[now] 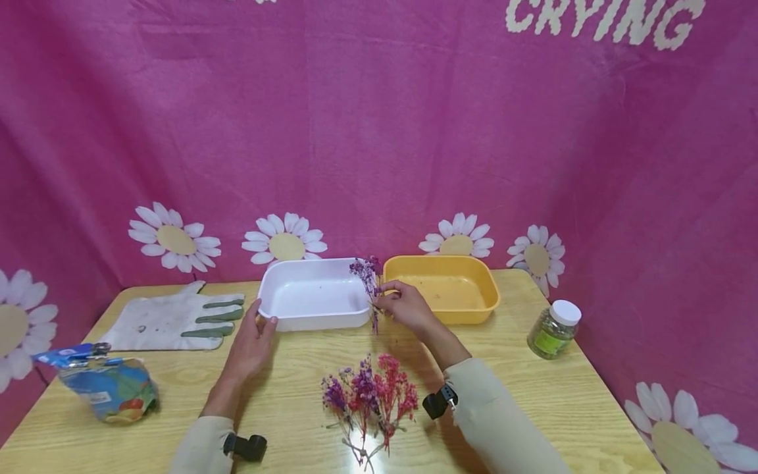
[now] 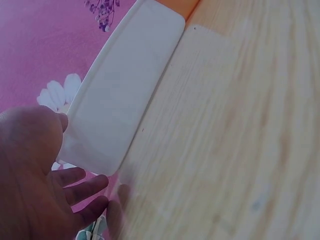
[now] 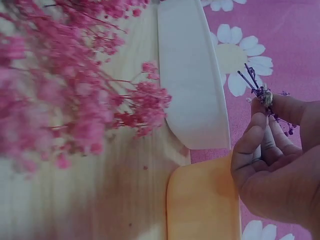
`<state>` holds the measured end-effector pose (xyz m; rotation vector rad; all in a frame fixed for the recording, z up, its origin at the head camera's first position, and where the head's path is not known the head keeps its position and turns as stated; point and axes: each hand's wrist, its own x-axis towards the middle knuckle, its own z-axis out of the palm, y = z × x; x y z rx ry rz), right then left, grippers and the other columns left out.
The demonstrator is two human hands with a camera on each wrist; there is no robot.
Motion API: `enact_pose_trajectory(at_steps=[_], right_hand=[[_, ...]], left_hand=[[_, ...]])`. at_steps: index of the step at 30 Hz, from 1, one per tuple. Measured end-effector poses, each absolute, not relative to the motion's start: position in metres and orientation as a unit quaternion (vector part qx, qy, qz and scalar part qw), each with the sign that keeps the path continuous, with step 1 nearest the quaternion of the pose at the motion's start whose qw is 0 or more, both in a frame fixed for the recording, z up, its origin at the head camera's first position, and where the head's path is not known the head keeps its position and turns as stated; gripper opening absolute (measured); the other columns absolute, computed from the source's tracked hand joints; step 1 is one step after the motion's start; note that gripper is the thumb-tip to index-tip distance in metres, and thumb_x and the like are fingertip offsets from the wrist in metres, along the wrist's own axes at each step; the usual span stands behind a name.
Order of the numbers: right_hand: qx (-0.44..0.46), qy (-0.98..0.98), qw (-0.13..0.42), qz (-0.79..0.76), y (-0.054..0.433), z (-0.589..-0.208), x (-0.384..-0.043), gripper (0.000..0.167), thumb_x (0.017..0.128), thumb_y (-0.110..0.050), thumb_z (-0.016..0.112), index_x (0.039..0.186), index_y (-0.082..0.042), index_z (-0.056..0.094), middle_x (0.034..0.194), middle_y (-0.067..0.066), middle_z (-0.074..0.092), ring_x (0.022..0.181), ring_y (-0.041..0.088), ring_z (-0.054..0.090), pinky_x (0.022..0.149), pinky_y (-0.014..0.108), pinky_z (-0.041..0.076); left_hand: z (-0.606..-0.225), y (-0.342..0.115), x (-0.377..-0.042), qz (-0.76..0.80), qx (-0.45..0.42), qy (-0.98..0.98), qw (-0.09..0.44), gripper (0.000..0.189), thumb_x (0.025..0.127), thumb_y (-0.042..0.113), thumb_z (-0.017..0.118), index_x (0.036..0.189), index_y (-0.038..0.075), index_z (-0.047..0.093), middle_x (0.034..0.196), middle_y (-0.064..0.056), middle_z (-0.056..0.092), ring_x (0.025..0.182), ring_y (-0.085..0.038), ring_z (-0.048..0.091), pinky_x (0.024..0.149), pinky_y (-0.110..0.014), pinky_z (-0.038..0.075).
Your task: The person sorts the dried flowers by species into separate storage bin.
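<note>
A sprig of purple dried flowers [image 1: 368,271] is pinched between the thumb and fingertips of my right hand [image 1: 408,308]. It stands upright over the right end of the white plastic tub [image 1: 322,322], close to the yellow tub [image 1: 441,316]. The sprig's stem ends [image 3: 252,80] poke out past the fingertips in the right wrist view. My left hand [image 1: 251,345] rests at the left front corner of the white tub, its fingers [image 2: 85,192] fairly straight. Pink and purple dried flowers [image 1: 373,395] lie on the table between my forearms, their stems towards me.
White and green work gloves [image 1: 162,321] lie at the back left. Nearer on that side stands a blue printed pouch [image 1: 109,388]. A lidded clear jar [image 1: 553,329] stands by the right table edge. Behind the tubs hangs a pink cloth [image 1: 379,131] with daisies.
</note>
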<state>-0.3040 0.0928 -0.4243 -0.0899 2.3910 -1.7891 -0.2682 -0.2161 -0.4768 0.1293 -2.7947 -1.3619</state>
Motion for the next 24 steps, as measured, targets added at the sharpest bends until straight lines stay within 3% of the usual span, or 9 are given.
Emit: enact_pose_trajectory(at_steps=[7, 13, 20, 24], right_hand=[[-0.022, 0.807, 0.074, -0.585, 0.083, -0.419, -0.322, 0.029, 0.088, -0.017, 0.068, 0.114, -0.006, 0.061, 0.080, 0.001, 0.065, 0.070, 0.017, 0.058, 0.057, 0.023, 0.042], [-0.006, 0.819, 0.086, -0.567, 0.075, -0.416, -0.335, 0.031, 0.088, -0.018, 0.069, 0.115, -0.007, 0.060, 0.081, 0.003, 0.066, 0.078, 0.023, 0.063, 0.060, 0.030, 0.048], [0.018, 0.844, 0.077, -0.531, 0.066, -0.411, -0.343, 0.034, 0.087, -0.020, 0.070, 0.118, -0.008, 0.062, 0.092, 0.008, 0.065, 0.074, 0.016, 0.060, 0.073, 0.039, 0.056], [0.028, 0.847, 0.079, -0.525, 0.060, -0.410, -0.345, 0.033, 0.087, -0.017, 0.070, 0.117, -0.007, 0.062, 0.091, 0.008, 0.064, 0.070, 0.014, 0.058, 0.068, 0.034, 0.057]], left_hand=[[-0.476, -0.215, -0.269, -0.465, 0.049, -0.883, 0.030, 0.063, 0.104, 0.030, 0.039, 0.155, 0.007, 0.009, 0.158, -0.023, 0.021, 0.136, -0.042, 0.041, 0.113, -0.053, 0.033], [-0.476, -0.216, -0.271, -0.491, 0.058, -0.868, 0.034, 0.063, 0.103, 0.029, 0.043, 0.153, 0.006, 0.014, 0.155, -0.024, 0.028, 0.131, -0.041, 0.046, 0.105, -0.049, 0.044], [-0.475, -0.216, -0.272, -0.505, 0.068, -0.859, 0.042, 0.060, 0.103, 0.030, 0.045, 0.151, 0.006, 0.018, 0.151, -0.024, 0.034, 0.127, -0.039, 0.050, 0.100, -0.046, 0.046], [-0.475, -0.217, -0.272, -0.516, 0.078, -0.853, 0.032, 0.061, 0.103, 0.031, 0.044, 0.152, 0.009, 0.016, 0.152, -0.023, 0.033, 0.130, -0.038, 0.047, 0.105, -0.048, 0.043]])
